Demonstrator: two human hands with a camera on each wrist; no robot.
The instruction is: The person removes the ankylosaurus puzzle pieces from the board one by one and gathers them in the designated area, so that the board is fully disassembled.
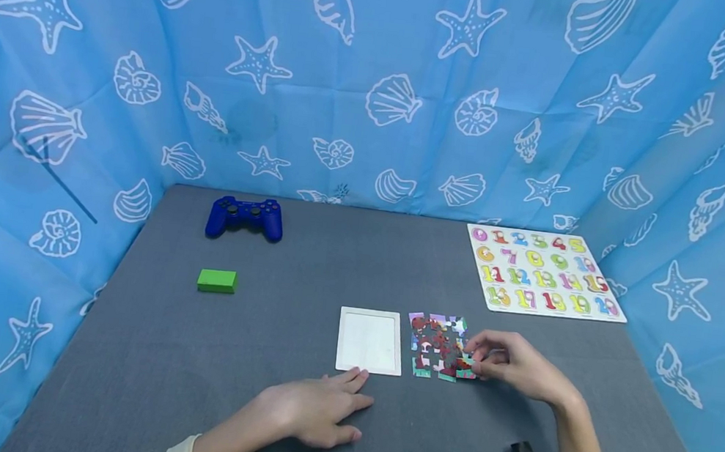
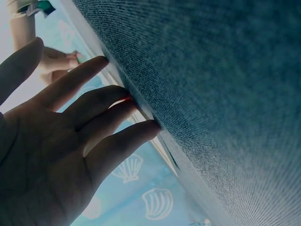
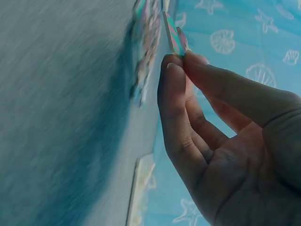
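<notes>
Between thumb and fingertips, my right hand [image 1: 517, 361] pinches a jigsaw piece [image 3: 174, 37], striped green and pink in the right wrist view. In the head view this hand is at the right side of a loose grid of jigsaw pieces [image 1: 425, 363], small gaps showing between them. To the left of the pieces lies a white square puzzle frame [image 1: 368, 366]. My left hand [image 1: 320, 407] has its fingers stretched out, fingertips on the table right at the frame's front edge. Its palm and extended fingers [image 2: 117, 146] show in the left wrist view.
A number puzzle board [image 1: 546, 275] lies at the back right of the grey table [image 1: 305, 264]. Toward the back left are a blue game controller [image 1: 246, 215] and a green block [image 1: 217, 281]. A blue curtain [image 1: 347, 121] with shell prints surrounds the table's back and sides.
</notes>
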